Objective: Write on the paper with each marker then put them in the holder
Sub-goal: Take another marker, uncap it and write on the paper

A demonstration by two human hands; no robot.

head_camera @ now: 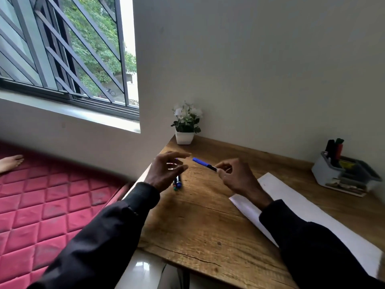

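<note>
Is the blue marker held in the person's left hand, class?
No: the right hand pinches the blue marker, while the left hand hovers open beside it.

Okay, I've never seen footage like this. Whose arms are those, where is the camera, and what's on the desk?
No machine here: a person wears one wide-angle camera on the head, looking down at their own arms. The right hand pinches a blue marker. The left hand is open above other markers lying on the wooden desk. A white paper lies to the right, a grey holder with markers stands beyond it, and a potted plant sits in the corner.
</note>
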